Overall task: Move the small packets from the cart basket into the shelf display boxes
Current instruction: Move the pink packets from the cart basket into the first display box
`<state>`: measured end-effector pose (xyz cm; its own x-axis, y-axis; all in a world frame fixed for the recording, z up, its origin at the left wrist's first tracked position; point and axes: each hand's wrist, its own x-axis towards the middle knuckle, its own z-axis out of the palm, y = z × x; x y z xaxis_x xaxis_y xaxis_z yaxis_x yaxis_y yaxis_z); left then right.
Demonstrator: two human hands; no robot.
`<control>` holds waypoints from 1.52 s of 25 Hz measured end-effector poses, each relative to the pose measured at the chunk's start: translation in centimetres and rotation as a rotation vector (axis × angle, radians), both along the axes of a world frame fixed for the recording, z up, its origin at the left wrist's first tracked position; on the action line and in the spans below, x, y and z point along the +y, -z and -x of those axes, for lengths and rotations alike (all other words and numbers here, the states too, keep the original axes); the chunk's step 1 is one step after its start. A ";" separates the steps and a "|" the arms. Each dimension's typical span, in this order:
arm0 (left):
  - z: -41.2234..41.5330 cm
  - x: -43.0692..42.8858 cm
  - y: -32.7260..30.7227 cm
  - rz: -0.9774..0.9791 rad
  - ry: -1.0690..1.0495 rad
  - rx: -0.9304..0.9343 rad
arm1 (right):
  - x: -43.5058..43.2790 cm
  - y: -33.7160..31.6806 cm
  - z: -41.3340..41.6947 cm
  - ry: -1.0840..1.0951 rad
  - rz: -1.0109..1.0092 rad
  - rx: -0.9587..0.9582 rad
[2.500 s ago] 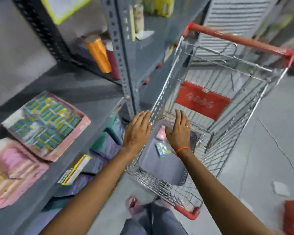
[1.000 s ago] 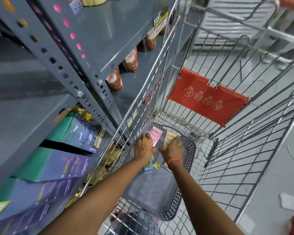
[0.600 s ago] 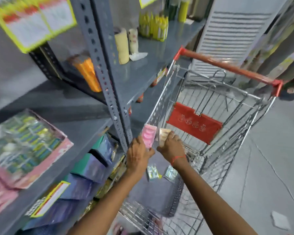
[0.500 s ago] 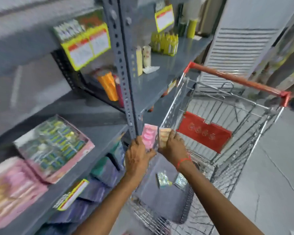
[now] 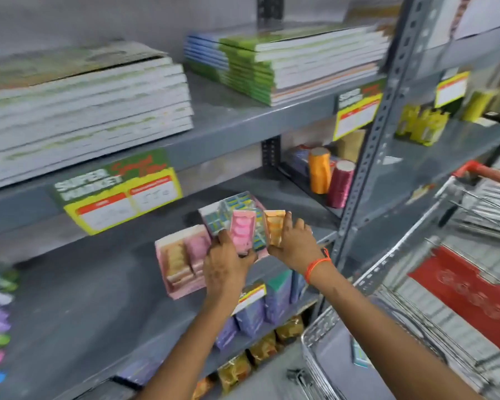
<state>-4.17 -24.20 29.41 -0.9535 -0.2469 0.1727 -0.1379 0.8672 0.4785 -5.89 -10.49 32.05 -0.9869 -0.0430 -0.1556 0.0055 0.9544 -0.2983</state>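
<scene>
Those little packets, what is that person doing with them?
The person is stocking a shop shelf. The left hand holds a pink packet and the right hand holds an orange packet, both raised in front of the display boxes on the grey shelf. The pink display box already has pink and orange packets inside. Neither held packet is in a box yet. The cart waits on the right.

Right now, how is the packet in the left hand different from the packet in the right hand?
The left hand holds a pink packet; the right hand holds an orange packet. The pink packet looks a little larger and sits lower, in front of the green display box; the orange packet is to its right and higher. Both are upright, pinched near the bottom, above the shelf.
</scene>
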 end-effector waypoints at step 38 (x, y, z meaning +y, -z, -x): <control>-0.7 -5.9 0.5 0.054 -0.010 0.098 | -7.5 3.6 0.3 -0.144 0.040 0.258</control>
<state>-3.51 -30.13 28.94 -0.9290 -0.2437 0.2785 -0.1011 0.8911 0.4424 -6.24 -18.03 28.45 -0.9770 -0.1863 0.1038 -0.2098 0.9275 -0.3094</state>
